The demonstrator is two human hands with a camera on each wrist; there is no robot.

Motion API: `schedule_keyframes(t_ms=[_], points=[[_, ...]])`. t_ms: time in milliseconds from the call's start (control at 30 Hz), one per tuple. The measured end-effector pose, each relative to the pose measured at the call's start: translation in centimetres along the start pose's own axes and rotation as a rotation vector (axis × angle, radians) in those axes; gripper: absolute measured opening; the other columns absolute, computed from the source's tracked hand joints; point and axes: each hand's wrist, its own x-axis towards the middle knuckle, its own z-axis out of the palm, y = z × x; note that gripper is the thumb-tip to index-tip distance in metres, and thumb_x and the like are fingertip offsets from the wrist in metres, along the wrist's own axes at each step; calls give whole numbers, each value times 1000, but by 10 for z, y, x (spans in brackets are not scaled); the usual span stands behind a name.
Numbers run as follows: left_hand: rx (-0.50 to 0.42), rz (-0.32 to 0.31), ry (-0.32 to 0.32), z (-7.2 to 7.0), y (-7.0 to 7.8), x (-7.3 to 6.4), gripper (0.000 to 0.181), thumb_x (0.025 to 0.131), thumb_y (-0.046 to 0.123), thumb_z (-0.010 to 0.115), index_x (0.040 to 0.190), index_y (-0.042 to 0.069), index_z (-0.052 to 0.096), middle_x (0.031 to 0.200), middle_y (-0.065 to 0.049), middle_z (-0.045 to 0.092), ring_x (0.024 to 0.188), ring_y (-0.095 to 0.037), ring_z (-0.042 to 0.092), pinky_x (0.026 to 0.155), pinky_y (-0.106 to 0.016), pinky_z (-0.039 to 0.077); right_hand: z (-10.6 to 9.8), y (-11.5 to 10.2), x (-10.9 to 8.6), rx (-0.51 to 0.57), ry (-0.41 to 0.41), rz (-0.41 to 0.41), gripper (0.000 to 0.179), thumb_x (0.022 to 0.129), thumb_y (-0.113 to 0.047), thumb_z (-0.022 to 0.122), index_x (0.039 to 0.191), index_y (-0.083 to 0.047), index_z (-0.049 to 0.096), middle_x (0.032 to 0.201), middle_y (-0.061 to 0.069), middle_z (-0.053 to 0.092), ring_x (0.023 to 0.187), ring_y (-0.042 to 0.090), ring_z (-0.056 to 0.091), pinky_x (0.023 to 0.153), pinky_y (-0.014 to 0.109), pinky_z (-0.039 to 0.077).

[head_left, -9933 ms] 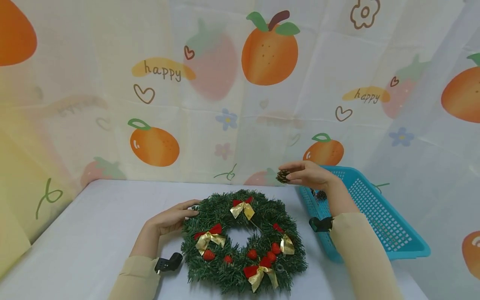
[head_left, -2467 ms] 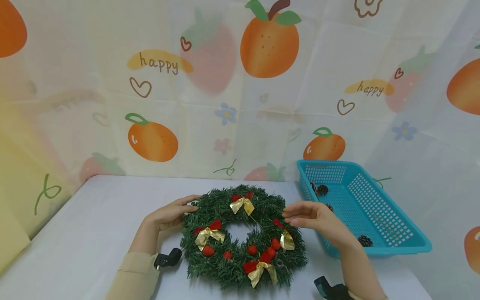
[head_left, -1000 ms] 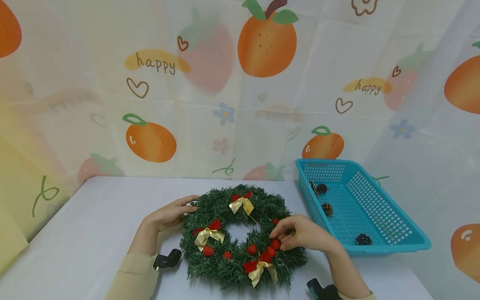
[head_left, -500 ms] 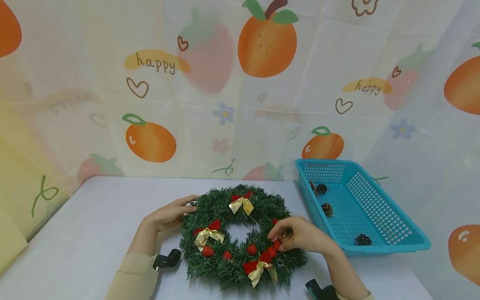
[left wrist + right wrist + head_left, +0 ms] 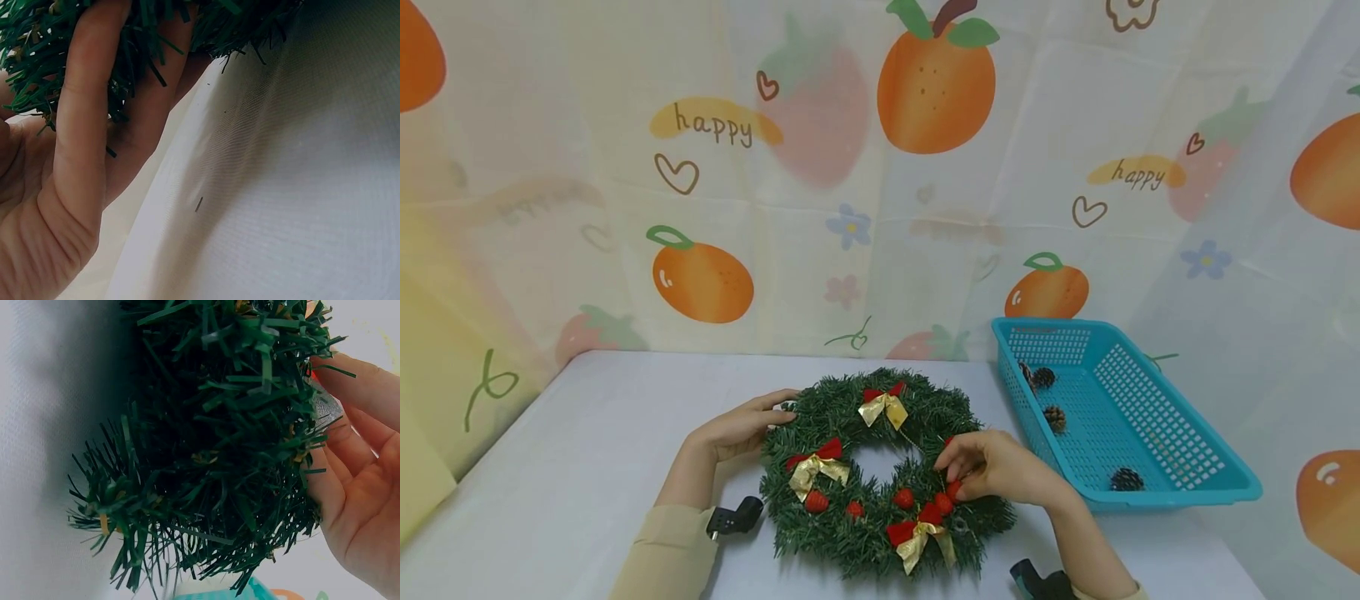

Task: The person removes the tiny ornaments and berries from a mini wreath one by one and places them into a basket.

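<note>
A green wreath point(image 5: 842, 533) lies on the white table, dressed with gold-and-red bows and several red berries. The left hand point(image 5: 741, 429) grips its upper left edge; the left wrist view shows the fingers point(image 5: 84, 119) round the green needles. On the wreath's right side, the right hand point(image 5: 1000, 471) pinches the right bow with curled fingers, mostly covering it. A bit of shiny ribbon point(image 5: 326, 407) shows by the fingers in the right wrist view. Just below the right fingertips sits a red berry point(image 5: 943, 503). Bows at the top point(image 5: 883, 408), left point(image 5: 816, 471) and bottom point(image 5: 917, 546) are uncovered.
A blue perforated basket point(image 5: 1172, 500) stands to the right of the wreath. Several pine cones lie in it, one point(image 5: 1126, 480) near its front and another point(image 5: 1055, 418) by its left wall. A fruit-printed curtain point(image 5: 820, 275) hangs behind the table point(image 5: 602, 450).
About ten seconds ago the right hand held a pine cone by the basket; it then came empty to the wreath and took hold of the right bow. The left hand has stayed put.
</note>
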Motion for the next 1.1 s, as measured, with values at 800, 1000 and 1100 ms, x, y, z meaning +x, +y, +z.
schedule_keyframes(t_ms=[800,1000,1100], points=[[13,-1,6,-2,-2,0,68,102,31,51,159,14,18,166,-24,-4,153,-44,-2,91,-27,42,-11,-1,-4,-36,144,-71,31,88,-17,74,118,-10,70,108,17,71,94,7,65,73,27,56],[15,-1,-5,-1,-2,1,66,104,30,49,159,15,17,166,-25,-7,153,-46,-5,109,-42,40,-16,-4,-9,-25,212,-54,28,89,-22,73,115,-12,72,113,15,71,94,5,65,72,29,55],[33,5,-6,-1,-1,1,65,104,30,48,159,14,17,165,-26,-6,149,-43,22,102,-42,44,-18,-4,-11,-15,236,-44,28,90,-23,73,115,-13,72,116,14,71,95,4,65,73,30,56]])
